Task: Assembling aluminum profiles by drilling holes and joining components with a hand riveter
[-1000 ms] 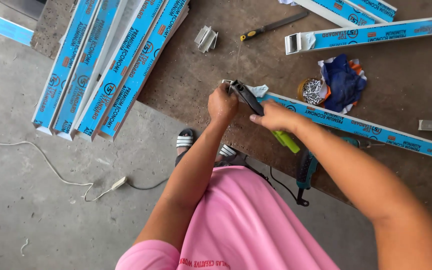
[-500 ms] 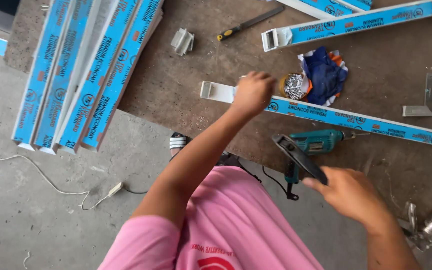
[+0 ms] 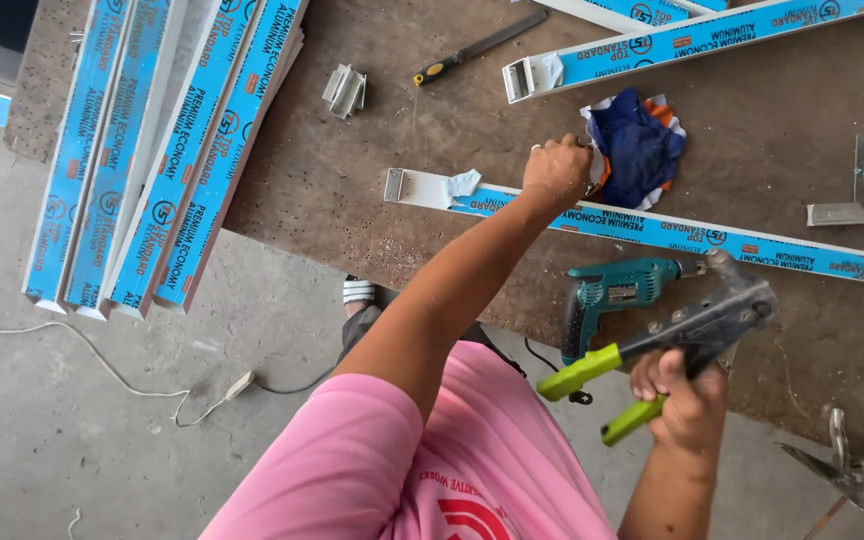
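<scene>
Rivet gun (image 3: 697, 325) with lime-green handles sits in the right hand (image 3: 687, 395), grip clenched on one handle, over the desk (image 3: 432, 170) edge near the teal drill (image 3: 617, 295). Left hand (image 3: 555, 172) is fisted beside the blue rag (image 3: 637, 145), above the blue-filmed aluminium profile (image 3: 652, 232); looks like fetching a rivet, so loading the gun's nose likely comes next. Whatever the fist holds is hidden.

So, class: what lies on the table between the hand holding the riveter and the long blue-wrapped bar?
In the head view, a teal electric drill lies between the right hand and the bar.
</scene>
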